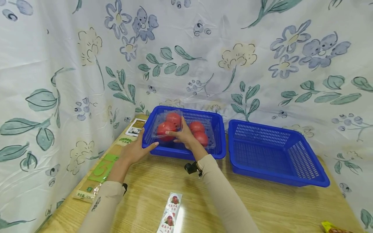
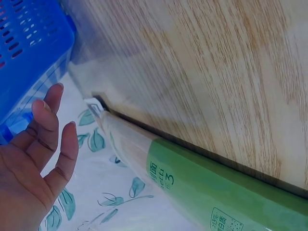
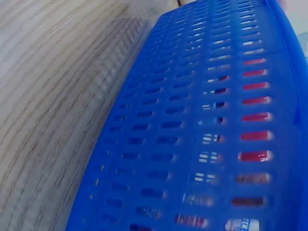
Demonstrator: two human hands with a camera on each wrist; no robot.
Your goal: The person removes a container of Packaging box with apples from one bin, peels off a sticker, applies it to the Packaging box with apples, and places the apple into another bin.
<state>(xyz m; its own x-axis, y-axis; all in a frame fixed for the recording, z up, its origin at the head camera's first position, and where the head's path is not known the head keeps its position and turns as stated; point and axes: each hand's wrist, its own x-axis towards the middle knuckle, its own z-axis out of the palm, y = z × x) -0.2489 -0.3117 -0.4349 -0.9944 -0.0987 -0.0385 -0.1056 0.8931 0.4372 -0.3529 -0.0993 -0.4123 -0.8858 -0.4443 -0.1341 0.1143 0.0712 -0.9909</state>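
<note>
Two clear plastic boxes of round red fruit are in the left blue basket [image 1: 186,153]. The left box [image 1: 158,124] sits higher and tilted, and my right hand [image 1: 185,135] holds its right side, thumb across the front. Beside that hand lies the right box [image 1: 211,129]. My left hand [image 1: 134,151] is at the basket's front left corner, thumb and fingers spread; the left wrist view shows the hand [image 2: 36,168] with loosely bent fingers and nothing in them. In the right wrist view the slotted basket wall [image 3: 178,115] hides the right hand.
A second blue basket [image 1: 262,155] stands to the right. Along the left table edge lie a green noodle packet [image 1: 102,167] and a white card [image 1: 135,127]. A strip of fruit stickers [image 1: 170,212] lies in front; a yellow packet [image 1: 332,227] is at the lower right.
</note>
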